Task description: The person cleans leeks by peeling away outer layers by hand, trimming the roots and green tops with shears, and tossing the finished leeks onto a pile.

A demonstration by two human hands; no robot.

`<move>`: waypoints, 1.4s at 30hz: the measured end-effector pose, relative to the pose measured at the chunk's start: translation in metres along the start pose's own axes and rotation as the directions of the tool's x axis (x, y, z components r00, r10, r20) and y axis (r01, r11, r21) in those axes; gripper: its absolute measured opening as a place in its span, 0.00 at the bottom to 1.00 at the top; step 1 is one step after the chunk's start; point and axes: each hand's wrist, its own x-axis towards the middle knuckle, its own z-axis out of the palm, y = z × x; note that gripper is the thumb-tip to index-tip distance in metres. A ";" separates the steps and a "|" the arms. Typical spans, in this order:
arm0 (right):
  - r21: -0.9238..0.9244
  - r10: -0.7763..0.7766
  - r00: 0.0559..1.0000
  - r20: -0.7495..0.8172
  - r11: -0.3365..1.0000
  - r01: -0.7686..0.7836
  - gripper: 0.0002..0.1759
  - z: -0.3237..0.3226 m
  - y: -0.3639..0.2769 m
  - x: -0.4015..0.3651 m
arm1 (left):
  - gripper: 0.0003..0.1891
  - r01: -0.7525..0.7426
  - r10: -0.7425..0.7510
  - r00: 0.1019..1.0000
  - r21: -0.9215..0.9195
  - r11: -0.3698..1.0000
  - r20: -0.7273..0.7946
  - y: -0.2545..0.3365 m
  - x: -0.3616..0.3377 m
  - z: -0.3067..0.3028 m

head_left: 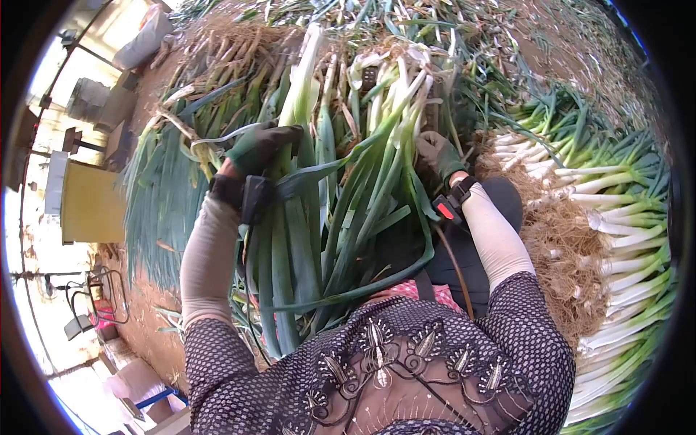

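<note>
My left hand (262, 147), in a dark green glove, is closed around a leek (298, 101). The white stalk points up and away, and the long green leaves hang down toward my lap. My right hand (439, 155), also gloved, is beside a bundle of pale, peeled-looking leeks (395, 109). Its fingers are curled in near the bundle's right edge; what they hold, if anything, I cannot make out. Loose green leaves (362, 196) from this bundle spread over my lap between the two arms.
A heap of untrimmed leeks (163, 188) with roots lies at the left. On the right, a long row of leeks (616, 243) has white ends and brown roots (558, 246) facing me. Leaf scraps (580, 51) cover the ground beyond. A yellow box (92, 203) stands far left.
</note>
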 end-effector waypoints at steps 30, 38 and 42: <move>0.648 -0.424 0.888 -0.179 0.628 0.431 0.27 0.054 -0.265 -0.090 | 0.18 -0.160 -0.069 0.872 -0.417 0.895 -0.484 0.051 -0.052 -0.060; 0.354 -0.709 0.639 -0.299 0.540 0.764 0.17 0.104 -0.266 -0.106 | 0.26 -0.303 0.189 0.920 -0.318 0.898 -0.343 0.103 -0.030 0.002; 0.500 -0.713 0.686 -0.146 0.545 0.673 0.16 0.094 -0.257 -0.096 | 0.18 -0.484 0.506 0.829 0.146 0.863 -0.239 0.102 -0.057 0.007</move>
